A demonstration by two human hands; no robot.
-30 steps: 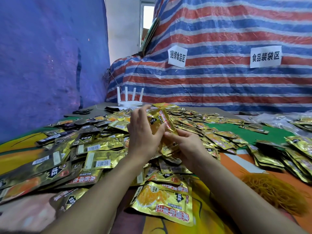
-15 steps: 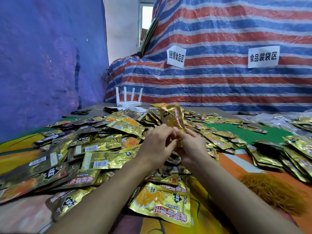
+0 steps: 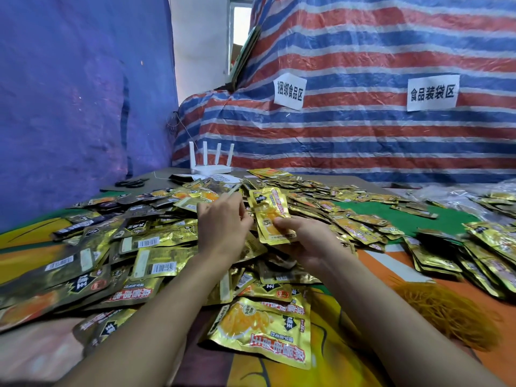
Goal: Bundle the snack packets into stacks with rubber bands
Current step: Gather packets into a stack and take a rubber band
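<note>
Grips a stack of packets (image 3: 269, 216) upright above the heap, right hand (image 3: 307, 243) curled beneath it, thumb pressed on the front. Pinches its left edge with the left hand (image 3: 223, 224). Leaves loose packets (image 3: 156, 263) spread over the counter (image 3: 452, 219), with rubber bands (image 3: 446, 311) piled at the right.

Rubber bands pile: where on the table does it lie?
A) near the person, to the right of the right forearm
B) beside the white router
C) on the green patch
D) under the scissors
A: the orange rubber bands pile lies close to the camera, just to the right of the right forearm, far from the router and scissors.
</note>
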